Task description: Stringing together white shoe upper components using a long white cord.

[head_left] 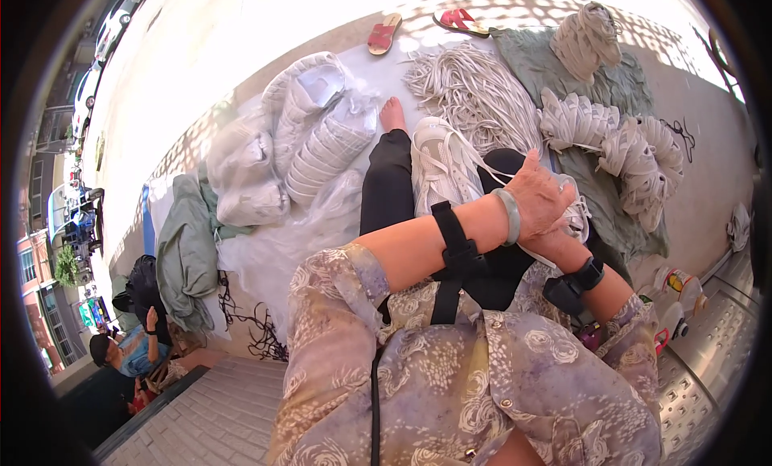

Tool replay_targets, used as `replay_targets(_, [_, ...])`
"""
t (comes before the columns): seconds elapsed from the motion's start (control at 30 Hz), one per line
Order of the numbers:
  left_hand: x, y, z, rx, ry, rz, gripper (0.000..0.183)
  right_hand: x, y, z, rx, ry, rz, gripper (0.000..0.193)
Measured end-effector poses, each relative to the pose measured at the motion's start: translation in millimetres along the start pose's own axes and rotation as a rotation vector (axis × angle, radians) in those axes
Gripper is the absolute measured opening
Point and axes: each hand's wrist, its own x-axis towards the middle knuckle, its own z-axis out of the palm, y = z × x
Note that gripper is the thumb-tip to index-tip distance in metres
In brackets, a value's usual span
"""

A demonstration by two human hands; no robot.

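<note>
A white lace-up sneaker [445, 164] stands between my legs, its loose shoelace [488, 164] running over to my left hand. My left hand [537, 194], with a pale green bangle at its wrist, is closed with the lace at its fingers. Just beneath it is my right hand [550, 239]; its fingers are mostly hidden by the left. Both hands are over a second white sneaker [576, 210], of which only part shows past them.
A heap of loose laces [482, 96] lies ahead, with bundled laces [591, 40] on green cloth [515, 44] to the right. Plastic-wrapped white rolls [318, 156] lie left. Red slippers [384, 36] lie beyond. Another person [137, 349] sits far left; a metal panel [691, 377] is at right.
</note>
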Motion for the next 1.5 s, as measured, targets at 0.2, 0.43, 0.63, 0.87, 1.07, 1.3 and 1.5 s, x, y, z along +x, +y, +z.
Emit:
replay_targets(0.2, [-47.1,-60.2,-13.6,-0.149,0.651,-0.366,0.015,42.0,-17.0,17.3,0.231,-0.053,0.065,0.02])
replay_targets(0.43, [-104.9,-149.5,7.5,-0.378,0.214,-1.314,0.034,64.5,-27.8,17.7,0.158,0.147,0.032,0.012])
replay_targets(0.63, [-103.6,-178.0,35.2,-0.608,0.324,-1.411,0.028,87.7,-4.0,13.7,0.022,0.23,0.115,0.014])
replay_targets(0.87, [-99.8,-188.4,32.8,-0.651,0.337,-1.354,0.011,81.6,1.5,20.8,0.113,0.209,0.14,0.012])
replay_targets(1.07, [-71.7,-165.9,15.5,-0.332,0.616,-0.814,0.012,60.4,-6.3,18.5,0.129,0.233,0.074,0.008])
replay_targets(1.3, [-25.7,-87.0,11.6,-0.457,0.201,-0.352,0.014,53.0,-9.9,28.9,-0.015,0.147,-0.133,0.014])
replay_targets(1.5, [-85.9,-111.2,0.5,-0.268,0.576,-0.875,0.022,60.8,-29.0,36.4,-0.004,0.077,-0.115,0.025])
